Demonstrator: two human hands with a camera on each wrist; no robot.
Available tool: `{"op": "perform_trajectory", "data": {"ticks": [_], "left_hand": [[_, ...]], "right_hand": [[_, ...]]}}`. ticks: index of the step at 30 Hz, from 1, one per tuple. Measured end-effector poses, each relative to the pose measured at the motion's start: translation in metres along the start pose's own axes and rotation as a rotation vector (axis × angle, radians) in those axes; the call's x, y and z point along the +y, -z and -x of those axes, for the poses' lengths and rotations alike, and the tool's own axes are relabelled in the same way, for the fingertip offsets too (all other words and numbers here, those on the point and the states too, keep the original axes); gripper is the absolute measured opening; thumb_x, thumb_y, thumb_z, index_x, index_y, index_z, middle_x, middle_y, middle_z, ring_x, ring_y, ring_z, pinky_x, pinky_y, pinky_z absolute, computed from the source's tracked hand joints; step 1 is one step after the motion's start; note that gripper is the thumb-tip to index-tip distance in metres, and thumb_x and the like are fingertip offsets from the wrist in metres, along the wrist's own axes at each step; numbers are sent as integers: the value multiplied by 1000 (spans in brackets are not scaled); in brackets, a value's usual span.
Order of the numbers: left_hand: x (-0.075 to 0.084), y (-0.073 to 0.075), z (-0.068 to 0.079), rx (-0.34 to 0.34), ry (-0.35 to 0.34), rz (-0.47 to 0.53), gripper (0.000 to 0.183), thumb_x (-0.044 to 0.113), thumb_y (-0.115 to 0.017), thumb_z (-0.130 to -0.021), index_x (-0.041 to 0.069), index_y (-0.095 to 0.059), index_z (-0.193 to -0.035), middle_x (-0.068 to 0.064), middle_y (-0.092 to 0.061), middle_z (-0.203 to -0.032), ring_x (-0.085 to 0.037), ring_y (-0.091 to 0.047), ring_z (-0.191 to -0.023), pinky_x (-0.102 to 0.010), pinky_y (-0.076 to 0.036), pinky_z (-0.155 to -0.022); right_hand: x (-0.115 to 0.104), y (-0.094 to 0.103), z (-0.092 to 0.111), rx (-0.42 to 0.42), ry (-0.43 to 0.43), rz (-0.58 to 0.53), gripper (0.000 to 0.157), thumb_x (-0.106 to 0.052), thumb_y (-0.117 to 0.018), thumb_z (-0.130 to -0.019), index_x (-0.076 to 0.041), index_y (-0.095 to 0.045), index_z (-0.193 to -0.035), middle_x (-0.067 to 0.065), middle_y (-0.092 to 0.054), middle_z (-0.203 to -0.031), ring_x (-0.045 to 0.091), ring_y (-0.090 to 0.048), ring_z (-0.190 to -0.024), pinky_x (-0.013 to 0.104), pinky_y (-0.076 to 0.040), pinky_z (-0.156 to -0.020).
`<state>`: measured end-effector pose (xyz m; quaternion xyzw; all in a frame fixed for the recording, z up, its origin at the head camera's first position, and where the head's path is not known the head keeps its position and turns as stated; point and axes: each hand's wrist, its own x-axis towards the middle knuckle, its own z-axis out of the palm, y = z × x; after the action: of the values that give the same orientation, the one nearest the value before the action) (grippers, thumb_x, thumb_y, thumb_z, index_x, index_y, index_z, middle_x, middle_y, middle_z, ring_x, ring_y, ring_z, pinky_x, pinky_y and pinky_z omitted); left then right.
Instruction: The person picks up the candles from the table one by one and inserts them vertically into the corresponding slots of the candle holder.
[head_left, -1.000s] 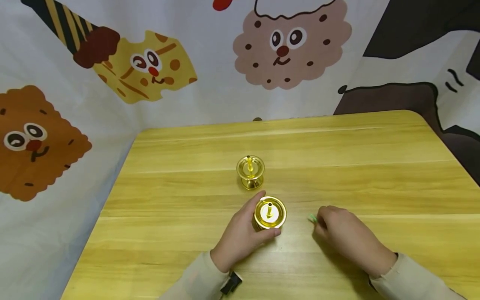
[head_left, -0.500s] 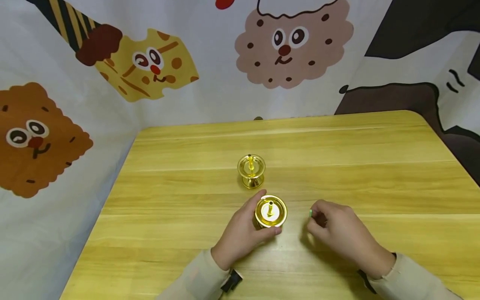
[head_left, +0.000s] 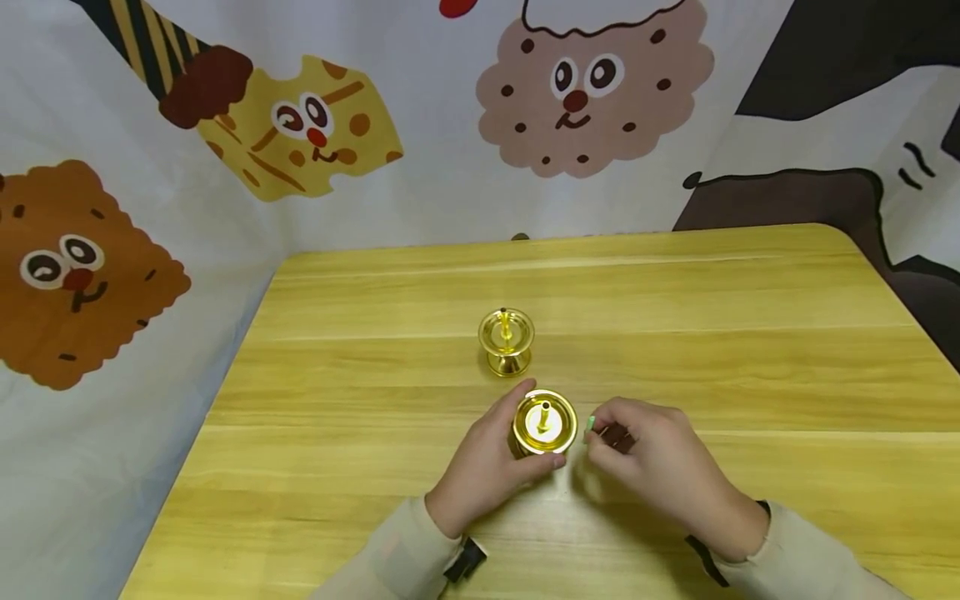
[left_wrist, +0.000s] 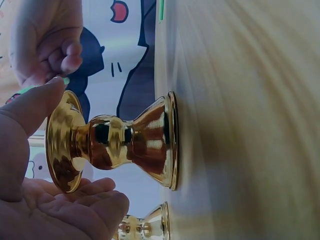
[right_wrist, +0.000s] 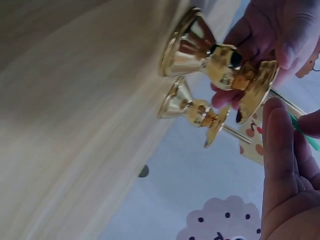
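White cloth (head_left: 420,217) hangs at the back, and on my screen I see funny food faces on it, orange, yellow and pinkish brown. Next biggest is the yellow wood table (head_left: 360,333), with pale stripes running across. Two light tan sleeves (head_left: 405,546) reach in from the bottom.

Then I see the hands. The left hand (head_left: 487,471) is holding the near gold holder (head_left: 545,427), thumb on one side of its wide dish and fingers on the other. The right hand (head_left: 660,462) is just to the right of it.

The near gold holder stands upright on the table. It is shiny, with a round middle, a wide foot and a thin post sticking up from the dish. The far gold holder (head_left: 507,337) looks the same and stands farther back, a bit to the left, near the left fingertips.

A black clip (head_left: 466,562) sits by the left cuff. Smallest is the green stick (head_left: 592,423), pinched by the right finger and thumb, near the held dish but with a gap between
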<state>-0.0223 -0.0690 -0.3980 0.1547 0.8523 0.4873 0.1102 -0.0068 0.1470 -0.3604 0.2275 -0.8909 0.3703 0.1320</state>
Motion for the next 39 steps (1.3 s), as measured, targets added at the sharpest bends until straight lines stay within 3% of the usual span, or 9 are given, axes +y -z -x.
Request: {"op": "perform_trajectory", "data": {"ticks": [11, 19, 27, 39], "left_hand": [[-4, 0, 0, -24, -8, 9, 90, 31, -85, -82, 11, -36, -155, -6, -49, -150, -20, -47, -135, -47, -37, -113], [-4, 0, -1, -22, -20, -2, 89, 31, -85, -83, 10, -37, -154, -6, -52, -146, -18, -51, -130, -45, -41, -110], [-4, 1, 0, -25, -19, -7, 88, 33, -84, -84, 10, -37, -154, -5, -52, -145, -17, -52, -128, -43, -43, -108], [-6, 3, 1, -24, -39, 4, 89, 30, -84, -83, 10, -35, -155, -8, -53, -144, -18, -56, -123, -39, -47, -105]], "right_hand": [[-14, 1, -17, 26, 87, -17, 24, 5, -74, -75, -17, -66, -78, -13, -65, -76, -4, -59, -66, 9, -50, -58], [-24, 2, -29, 44, 118, -36, 21, 5, -72, -76, -15, -66, -78, -11, -66, -76, -2, -62, -66, 12, -53, -57], [-26, 0, -38, 67, 117, -12, 17, 2, -72, -77, -14, -66, -78, -10, -67, -75, -1, -64, -65, 12, -53, -58], [-27, -11, -44, 23, 88, -18, 20, 4, -69, -77, -15, -64, -77, -10, -65, -76, -1, -65, -68, 12, -53, -59]]}}
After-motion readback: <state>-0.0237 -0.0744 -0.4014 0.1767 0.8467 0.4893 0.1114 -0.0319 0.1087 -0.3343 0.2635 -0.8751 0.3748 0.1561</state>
